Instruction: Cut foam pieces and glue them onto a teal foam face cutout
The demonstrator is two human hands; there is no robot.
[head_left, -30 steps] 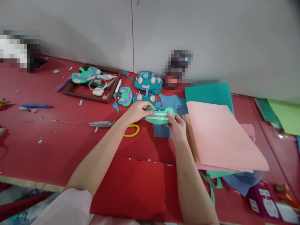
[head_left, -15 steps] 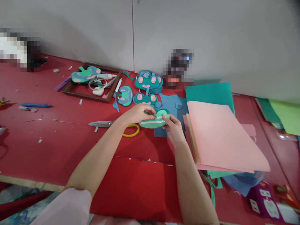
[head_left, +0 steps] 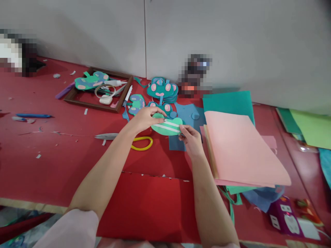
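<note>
The green shape point(head_left: 167, 128) is up and to the right of the scissors point(head_left: 106, 136), above the red counter point(head_left: 155, 163), with its long way going side to side. The left hand point(head_left: 144, 120) holds its left part, and the right hand point(head_left: 192, 139) pinches its right end. Both grips are nearly closed on it, and both hands touch it, so neither is nearer.

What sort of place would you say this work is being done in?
Probably a small craft workspace: yellow-handled metal scissors lie on a red tabletop among scraps, beside teal frog-face cutouts and a stack of pale pink sheets.
</note>
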